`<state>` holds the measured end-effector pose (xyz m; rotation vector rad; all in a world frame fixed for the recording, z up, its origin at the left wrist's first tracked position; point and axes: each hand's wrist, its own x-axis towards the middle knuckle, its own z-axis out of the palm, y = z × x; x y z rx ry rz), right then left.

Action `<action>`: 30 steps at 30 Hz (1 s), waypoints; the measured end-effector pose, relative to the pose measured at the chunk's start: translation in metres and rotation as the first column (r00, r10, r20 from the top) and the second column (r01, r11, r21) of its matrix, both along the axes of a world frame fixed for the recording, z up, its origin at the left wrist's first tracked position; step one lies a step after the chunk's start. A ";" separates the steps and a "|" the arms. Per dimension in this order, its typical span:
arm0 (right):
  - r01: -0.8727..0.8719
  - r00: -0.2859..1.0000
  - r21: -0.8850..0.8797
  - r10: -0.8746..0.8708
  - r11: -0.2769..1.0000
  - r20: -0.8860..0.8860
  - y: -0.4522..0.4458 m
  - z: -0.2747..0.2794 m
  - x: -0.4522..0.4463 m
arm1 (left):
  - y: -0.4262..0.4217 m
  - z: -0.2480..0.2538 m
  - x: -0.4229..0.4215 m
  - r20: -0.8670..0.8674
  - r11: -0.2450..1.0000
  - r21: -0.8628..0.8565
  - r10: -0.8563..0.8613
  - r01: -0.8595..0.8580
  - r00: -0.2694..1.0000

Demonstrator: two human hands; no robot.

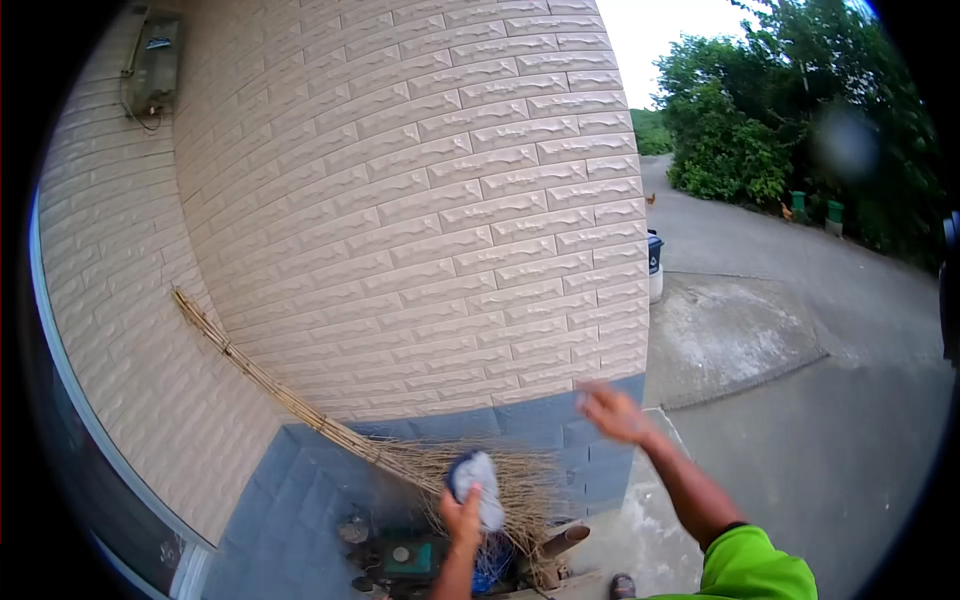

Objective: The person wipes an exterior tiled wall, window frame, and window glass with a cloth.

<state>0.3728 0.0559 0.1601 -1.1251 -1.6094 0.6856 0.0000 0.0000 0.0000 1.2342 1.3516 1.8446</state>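
Note:
My left hand (461,517) is closed on a rounded white object with a dark blue edge (486,488), whose kind I cannot make out. It is held up in front of the bristles of a twig broom (520,475). The broom leans into the wall corner with its long bamboo-like handle (290,397) pointing up and left. My right hand (612,412) is stretched out near the wall's outer corner, somewhat blurred. Its fingers look extended, and nothing shows in them.
Below the broom lie a dark machine with a green top (400,557), a brown pipe-like piece (567,541) and something blue (489,570). A brick-patterned wall (420,220) rises ahead. Rightward is a concrete yard (740,330) with green bins (834,212) beyond.

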 end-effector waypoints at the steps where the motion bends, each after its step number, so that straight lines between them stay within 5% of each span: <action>1: -0.017 1.000 -0.002 0.017 1.000 0.026 0.000 0.006 0.003 | -0.007 0.000 0.011 0.026 1.000 -0.002 0.017 -0.017 1.000; 2: 0.106 0.986 0.274 -0.136 0.956 0.093 0.014 0.033 0.013 | -0.001 0.014 0.006 0.169 0.991 0.132 0.005 -0.028 0.986; 3: 0.252 0.958 0.538 -0.288 0.804 -0.019 0.077 0.051 0.035 | 0.052 0.071 -0.011 0.023 0.992 0.110 0.052 -0.055 0.998; 5: 0.325 0.858 0.815 -0.512 0.480 -0.041 0.125 0.111 0.080 | 0.078 0.120 0.006 -0.018 0.945 0.282 0.177 -0.165 0.984; 6: 0.309 0.847 0.850 -0.530 0.427 -0.042 0.142 0.141 0.094 | 0.093 0.139 0.013 -0.018 0.908 0.365 0.229 -0.207 0.973; 12: 0.217 0.694 0.958 -0.720 0.186 -0.018 0.226 0.242 0.127 | 0.167 0.322 0.015 -0.191 0.723 0.622 0.514 -0.302 0.836; 17: 0.244 0.552 0.945 -0.833 0.216 0.048 0.278 0.238 0.137 | 0.229 0.452 0.020 -0.206 0.537 0.769 0.720 -0.346 0.662; 20: 0.259 0.443 0.959 -0.897 0.119 -0.008 0.300 0.221 0.135 | 0.267 0.515 0.038 -0.216 0.444 0.846 0.791 -0.295 0.572; 23: 0.281 0.422 0.953 -0.906 0.108 -0.022 0.296 0.221 0.130 | 0.307 0.567 0.066 -0.203 0.325 0.929 0.848 -0.178 0.490; 24: 0.279 0.440 0.956 -0.897 0.089 -0.045 0.296 0.221 0.129 | 0.303 0.578 0.085 -0.289 0.427 0.887 0.811 -0.177 0.509; 27: 0.274 0.447 0.960 -0.892 0.060 -0.072 0.300 0.220 0.130 | 0.358 0.602 0.107 -0.310 0.389 0.914 0.852 -0.114 0.422; 29: 0.272 0.438 0.962 -0.894 0.035 -0.091 0.300 0.221 0.127 | 0.396 0.591 0.132 -0.125 0.167 0.984 0.899 -0.064 0.420; 30: 0.274 0.436 0.961 -0.895 0.039 -0.088 0.299 0.219 0.126 | 0.389 0.578 0.148 -0.118 0.155 0.986 0.917 -0.068 0.381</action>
